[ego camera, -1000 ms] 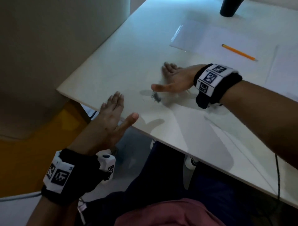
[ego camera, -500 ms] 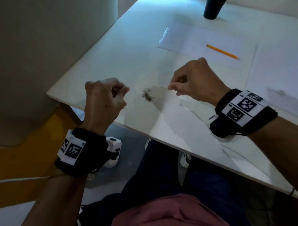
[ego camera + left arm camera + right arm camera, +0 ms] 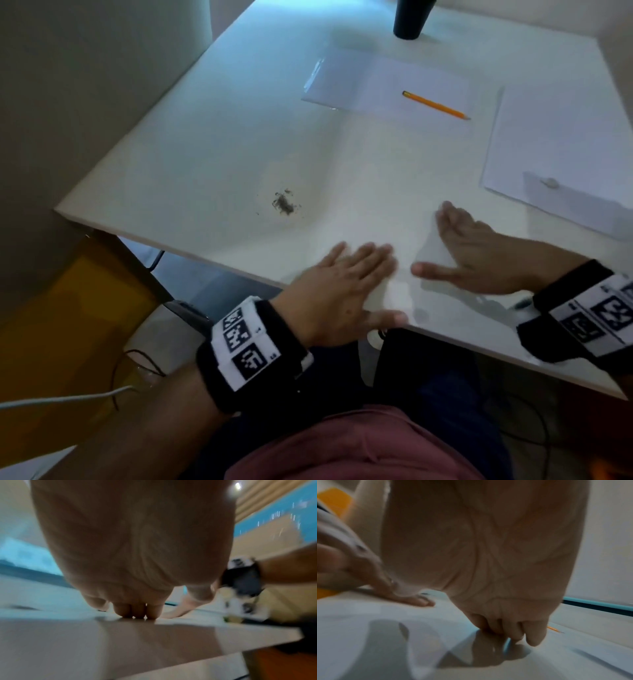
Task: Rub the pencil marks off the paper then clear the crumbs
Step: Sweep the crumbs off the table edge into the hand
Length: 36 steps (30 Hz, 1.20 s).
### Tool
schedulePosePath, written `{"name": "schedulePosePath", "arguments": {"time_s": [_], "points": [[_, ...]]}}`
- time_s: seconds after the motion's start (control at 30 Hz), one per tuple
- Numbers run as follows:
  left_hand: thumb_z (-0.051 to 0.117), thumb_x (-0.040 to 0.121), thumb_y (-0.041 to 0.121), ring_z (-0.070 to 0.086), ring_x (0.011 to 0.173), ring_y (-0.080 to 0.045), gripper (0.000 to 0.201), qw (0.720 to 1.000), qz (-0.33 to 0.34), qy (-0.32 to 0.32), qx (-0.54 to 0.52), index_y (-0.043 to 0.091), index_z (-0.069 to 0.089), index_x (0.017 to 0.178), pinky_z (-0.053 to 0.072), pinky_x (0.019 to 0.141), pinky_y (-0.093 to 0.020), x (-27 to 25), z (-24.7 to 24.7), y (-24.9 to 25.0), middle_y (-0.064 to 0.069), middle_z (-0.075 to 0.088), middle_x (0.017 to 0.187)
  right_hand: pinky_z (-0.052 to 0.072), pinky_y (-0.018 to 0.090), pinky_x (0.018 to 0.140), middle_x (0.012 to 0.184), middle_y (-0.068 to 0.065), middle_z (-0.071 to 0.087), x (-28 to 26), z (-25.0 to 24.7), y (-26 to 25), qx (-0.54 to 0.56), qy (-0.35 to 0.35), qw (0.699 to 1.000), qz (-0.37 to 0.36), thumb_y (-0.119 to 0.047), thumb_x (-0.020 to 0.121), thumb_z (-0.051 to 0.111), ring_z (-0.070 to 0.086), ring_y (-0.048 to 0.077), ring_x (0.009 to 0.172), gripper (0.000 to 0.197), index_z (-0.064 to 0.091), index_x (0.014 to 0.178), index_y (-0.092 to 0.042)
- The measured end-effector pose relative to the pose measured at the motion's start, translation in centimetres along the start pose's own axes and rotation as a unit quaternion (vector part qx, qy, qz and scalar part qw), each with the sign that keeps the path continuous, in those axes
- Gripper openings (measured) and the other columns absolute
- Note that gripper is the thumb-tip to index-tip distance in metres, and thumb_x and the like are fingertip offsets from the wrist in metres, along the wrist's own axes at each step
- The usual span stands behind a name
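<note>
A small dark pile of eraser crumbs (image 3: 284,205) lies on the white table (image 3: 205,164) near its left front corner. My left hand (image 3: 359,270) lies flat at the front edge, right of the crumbs, with straight fingers (image 3: 137,609) touching the surface. To its right, my right hand (image 3: 455,246) also rests flat, thumb spread and fingers (image 3: 513,632) down on the table. Neither hand holds anything. A white sheet of paper (image 3: 561,137) lies at the right with a small white eraser (image 3: 549,182) on it.
An orange pencil (image 3: 435,105) lies on a second pale sheet (image 3: 370,82) at the back. A dark cup (image 3: 411,17) stands at the far edge. The table's front edge (image 3: 239,270) runs just under my left hand, with my lap below.
Half a second ago both hands were curled into fists either side of the crumbs. Now they lie open and flat on the table, to the right of the pile.
</note>
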<state>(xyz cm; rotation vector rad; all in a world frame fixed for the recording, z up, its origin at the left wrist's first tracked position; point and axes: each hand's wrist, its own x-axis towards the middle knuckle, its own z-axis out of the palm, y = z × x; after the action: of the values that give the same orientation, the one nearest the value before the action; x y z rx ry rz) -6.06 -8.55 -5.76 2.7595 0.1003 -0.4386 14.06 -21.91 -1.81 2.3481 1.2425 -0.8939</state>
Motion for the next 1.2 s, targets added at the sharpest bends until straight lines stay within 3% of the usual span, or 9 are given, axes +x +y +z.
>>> {"name": "schedulePosePath", "arguments": {"time_s": [0.23, 0.47, 0.63, 0.77, 0.9, 0.97, 1.03, 1.1, 1.2], "points": [[-0.008, 0.079, 0.078, -0.021, 0.149, -0.009, 0.099, 0.985, -0.15, 0.081, 0.027, 0.018, -0.01, 0.158, -0.021, 0.118, -0.031, -4.2, -1.4, -7.4, 0.002, -0.018, 0.163, -0.006, 0.043, 0.124, 0.154, 0.015, -0.04, -0.1, 0.7, -8.2, -0.017, -0.003, 0.998, -0.057, -0.103, 0.047, 0.018, -0.031, 0.029, 0.146, 0.15, -0.032, 0.147, -0.004], [0.003, 0.09, 0.072, -0.017, 0.149, -0.004, 0.084, 0.95, -0.185, 0.237, -0.084, 0.022, -0.006, 0.157, -0.02, 0.117, -0.023, -8.6, -2.0, -10.0, 0.008, -0.011, 0.164, -0.001, 0.045, 0.125, 0.16, 0.012, -0.028, 2.5, -3.7, -15.2, -0.005, 0.004, 0.982, -0.188, -0.098, 0.066, 0.02, -0.02, 0.025, 0.151, 0.132, -0.023, 0.152, -0.008], [-0.003, 0.083, 0.079, -0.024, 0.147, -0.003, 0.088, 0.942, -0.245, 0.199, -0.111, 0.028, -0.013, 0.153, -0.02, 0.117, -0.027, -10.1, 0.5, -11.2, 0.008, -0.02, 0.162, 0.0, 0.043, 0.125, 0.16, 0.014, -0.027, 1.8, -5.5, -9.7, -0.059, -0.016, 0.995, -0.073, -0.099, 0.05, 0.004, -0.017, 0.026, 0.152, 0.142, -0.02, 0.153, -0.004], [-0.003, 0.079, 0.086, -0.023, 0.146, -0.001, 0.097, 0.929, -0.266, 0.204, -0.156, 0.027, -0.008, 0.156, -0.016, 0.118, -0.029, -10.3, 2.6, -10.7, 0.012, -0.019, 0.163, -0.003, 0.046, 0.124, 0.158, 0.016, -0.032, 3.0, -3.3, -14.2, -0.057, -0.02, 0.99, -0.129, -0.1, 0.05, 0.014, -0.023, 0.032, 0.149, 0.144, -0.024, 0.151, -0.005], [0.02, 0.099, 0.061, -0.009, 0.149, 0.0, 0.073, 0.879, -0.287, 0.293, -0.243, 0.024, 0.001, 0.159, -0.002, 0.124, -0.032, -10.7, 1.8, -9.2, 0.012, -0.006, 0.165, -0.002, 0.046, 0.125, 0.16, 0.013, -0.027, 3.7, -4.2, -16.5, -0.037, 0.007, 0.985, -0.167, -0.099, 0.051, 0.013, -0.018, 0.028, 0.151, 0.141, -0.023, 0.152, -0.007], [0.03, 0.101, 0.051, 0.01, 0.15, -0.002, 0.065, 0.822, -0.301, 0.392, -0.283, 0.022, 0.018, 0.158, 0.011, 0.121, -0.02, -10.6, 1.3, -8.1, 0.008, 0.013, 0.165, -0.002, 0.045, 0.125, 0.16, 0.014, -0.027, 4.4, -5.4, -15.0, -0.035, 0.021, 0.989, -0.139, -0.098, 0.052, 0.012, -0.018, 0.028, 0.151, 0.14, -0.022, 0.152, -0.006], [0.037, 0.105, 0.044, 0.042, 0.138, -0.011, 0.048, 0.724, -0.324, 0.511, -0.33, 0.022, 0.048, 0.146, 0.033, 0.115, -0.021, -10.1, 1.7, -7.2, -0.002, 0.048, 0.151, -0.003, 0.044, 0.124, 0.159, 0.015, -0.029, 5.1, -5.8, -14.0, -0.06, 0.022, 0.991, -0.116, -0.099, 0.052, 0.011, -0.019, 0.029, 0.151, 0.142, -0.023, 0.151, -0.004], [0.041, 0.107, 0.034, 0.063, 0.115, -0.019, 0.036, 0.588, -0.331, 0.615, -0.408, 0.016, 0.068, 0.121, 0.048, 0.105, -0.04, -9.2, 2.5, -7.3, -0.007, 0.07, 0.12, -0.003, 0.044, 0.124, 0.159, 0.015, -0.03, 5.6, -5.3, -14.5, -0.089, 0.019, 0.987, -0.134, -0.101, 0.05, 0.014, -0.021, 0.029, 0.15, 0.145, -0.024, 0.151, -0.004], [0.047, 0.103, 0.028, 0.069, 0.104, -0.025, 0.032, 0.372, -0.348, 0.684, -0.522, 0.01, 0.073, 0.101, 0.055, 0.096, -0.041, -8.3, 3.9, -9.0, -0.009, 0.074, 0.105, -0.003, 0.043, 0.125, 0.161, 0.01, -0.028, 5.7, -5.1, -15.9, -0.1, 0.014, 0.972, -0.213, -0.1, 0.054, 0.014, -0.021, 0.024, 0.15, 0.138, -0.021, 0.154, -0.011]]}}
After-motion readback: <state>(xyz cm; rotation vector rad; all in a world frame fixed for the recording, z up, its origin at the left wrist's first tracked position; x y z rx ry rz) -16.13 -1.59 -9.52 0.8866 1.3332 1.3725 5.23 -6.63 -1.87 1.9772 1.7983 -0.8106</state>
